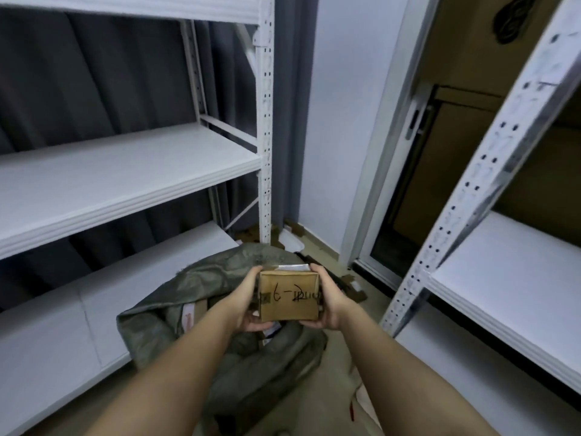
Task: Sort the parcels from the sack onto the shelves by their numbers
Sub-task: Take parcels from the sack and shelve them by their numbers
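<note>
A small brown cardboard parcel (288,296) with handwritten black marks on its top face is held above the sack. My left hand (250,305) grips its left side and my right hand (327,302) grips its right side, fingers curled under and around it. Below lies the grey-green sack (220,316), crumpled on the floor, with more parcels partly showing in its mouth. White shelves (125,171) stand on the left and another white shelf unit (509,278) on the right.
A white upright post (265,136) of the left rack rises just behind the sack. Dark curtains hang behind the left shelves. A door frame and white wall stand ahead. Cardboard scraps litter the floor in the corner.
</note>
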A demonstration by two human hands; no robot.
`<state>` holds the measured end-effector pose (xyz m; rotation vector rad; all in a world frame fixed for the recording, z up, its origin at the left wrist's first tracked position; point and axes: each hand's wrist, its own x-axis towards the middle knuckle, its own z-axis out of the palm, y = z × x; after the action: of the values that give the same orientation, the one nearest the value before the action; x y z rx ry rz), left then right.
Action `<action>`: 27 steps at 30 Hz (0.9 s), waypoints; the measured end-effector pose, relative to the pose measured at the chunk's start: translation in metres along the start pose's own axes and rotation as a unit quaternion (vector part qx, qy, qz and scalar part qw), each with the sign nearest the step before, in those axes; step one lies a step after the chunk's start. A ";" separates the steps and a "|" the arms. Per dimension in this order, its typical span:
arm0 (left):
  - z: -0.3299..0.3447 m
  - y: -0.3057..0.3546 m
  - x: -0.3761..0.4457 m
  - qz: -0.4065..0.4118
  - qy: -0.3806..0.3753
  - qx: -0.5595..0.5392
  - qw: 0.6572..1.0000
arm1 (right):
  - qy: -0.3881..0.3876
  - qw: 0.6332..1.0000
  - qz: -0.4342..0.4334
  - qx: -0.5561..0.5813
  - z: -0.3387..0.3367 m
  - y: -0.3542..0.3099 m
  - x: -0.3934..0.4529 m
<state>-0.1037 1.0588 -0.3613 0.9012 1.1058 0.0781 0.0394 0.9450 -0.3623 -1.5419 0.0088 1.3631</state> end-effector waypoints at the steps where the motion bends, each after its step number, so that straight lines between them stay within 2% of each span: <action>1: 0.009 -0.006 -0.008 0.002 -0.005 0.005 1.000 | 0.005 1.000 -0.004 0.009 -0.008 0.006 -0.013; 13: 0.153 -0.048 -0.077 0.077 -0.127 0.124 0.981 | 0.123 0.978 -0.152 0.069 -0.134 0.051 -0.146; 22: 0.322 -0.109 -0.136 0.113 -0.209 0.184 0.954 | 0.196 0.948 -0.224 0.116 -0.281 0.093 -0.251; 27: 0.413 -0.160 -0.169 0.137 -0.208 0.192 0.949 | 0.236 0.929 -0.251 0.135 -0.369 0.124 -0.304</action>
<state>0.0852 0.6310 -0.2824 1.3486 0.6019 -0.1005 0.1253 0.4649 -0.2861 -1.4703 0.0902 0.5458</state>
